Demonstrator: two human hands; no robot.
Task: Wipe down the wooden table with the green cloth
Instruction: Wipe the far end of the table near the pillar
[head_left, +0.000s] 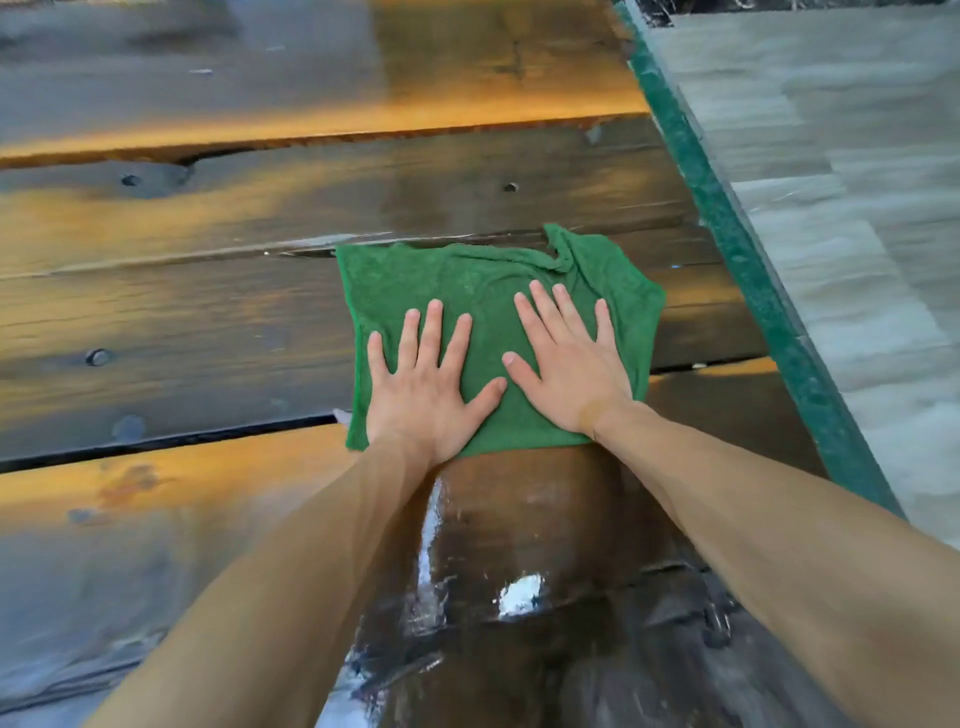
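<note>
A green cloth lies spread nearly flat on the wooden table, close to the table's right-hand edge, where a green trim strip borders the planks. Both of the person's hands press down on it side by side: the left hand covers the cloth's near left part and the right hand its near right part, each with fingers straight and fanned, palms flat, neither one gripping a fold. The wiping stroke appears to be in hand, with the cloth being pushed across the boards rather than picked up or wrung. The next move likely calls for steady downward pressure and a slide that carries the cloth over the gaps between planks without letting it bunch. The cloth looks like thin terry, roughly square, its far right corner rumpled and curled up, its near edge overlapping a dark seam. Nearer the camera, between the forearms, the wood shines with a wet-looking streak. Bolt heads dot the darker boards to the left. Beyond the trim lies a pale grey floor.
</note>
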